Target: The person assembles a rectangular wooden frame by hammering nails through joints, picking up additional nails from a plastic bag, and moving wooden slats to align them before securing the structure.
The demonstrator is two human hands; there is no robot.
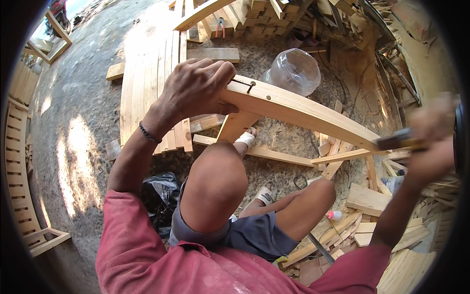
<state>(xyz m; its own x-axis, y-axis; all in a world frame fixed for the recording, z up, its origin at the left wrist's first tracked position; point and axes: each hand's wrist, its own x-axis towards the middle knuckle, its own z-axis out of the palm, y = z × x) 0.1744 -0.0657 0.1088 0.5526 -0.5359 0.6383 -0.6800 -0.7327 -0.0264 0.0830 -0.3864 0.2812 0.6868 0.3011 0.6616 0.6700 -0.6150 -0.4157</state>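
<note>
My left hand is closed around the near end of a long pale wooden beam, thumb side toward a bent dark nail that sticks out of its top face. The beam runs right and downward across my knees, with a short post joined under it. My right hand is raised at the far right, motion-blurred, gripping a hammer by its handle near the beam's far end. A dark bracelet circles my left wrist.
Sawdust covers the ground. A panel of pale slats lies left of the beam, a clear plastic jug behind it. Offcuts and stacked timber crowd the right and back. A black bag sits by my left thigh.
</note>
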